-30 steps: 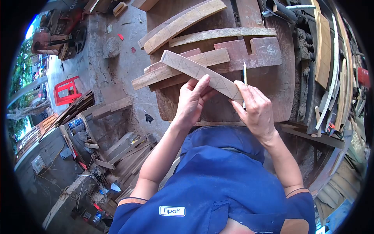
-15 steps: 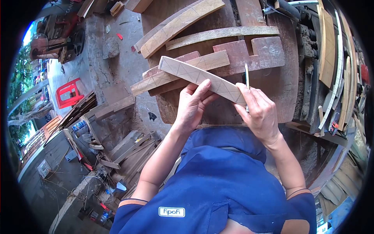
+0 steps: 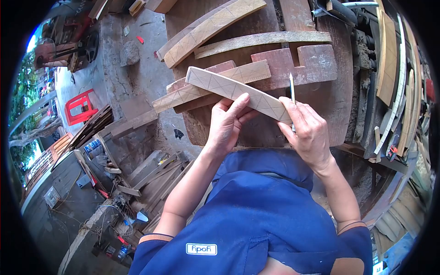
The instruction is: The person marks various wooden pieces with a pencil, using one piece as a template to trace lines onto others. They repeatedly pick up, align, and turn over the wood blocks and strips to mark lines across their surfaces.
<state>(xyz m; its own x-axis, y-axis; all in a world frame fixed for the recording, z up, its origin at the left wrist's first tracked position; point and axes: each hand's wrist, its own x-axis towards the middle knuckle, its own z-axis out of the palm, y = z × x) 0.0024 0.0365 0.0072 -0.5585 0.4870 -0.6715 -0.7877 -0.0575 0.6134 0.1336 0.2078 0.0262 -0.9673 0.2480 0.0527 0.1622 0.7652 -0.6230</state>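
Note:
My left hand (image 3: 229, 120) grips the middle of a pale wooden strip (image 3: 220, 85) marked with pencilled triangles, thumb on its top face. My right hand (image 3: 306, 128) pinches the strip's right end and also holds a pencil (image 3: 292, 87), its tip pointing away from me. Under the strip's left part lies another marked wooden piece (image 3: 172, 100), resting across reddish wood. Beyond are a curved marked piece (image 3: 211, 34), a rough-edged curved strip (image 3: 261, 42) and a notched reddish block (image 3: 316, 62).
These pieces lie on a brown wooden work surface (image 3: 337, 107). Long boards (image 3: 387, 59) stand along the right. A red plastic stool (image 3: 80, 107) is at the left, with scrap wood (image 3: 158, 176) piled on the lower left.
The view has shifted very slightly. Both hands keep their grip on the strip, and the pencil stays in my right hand.

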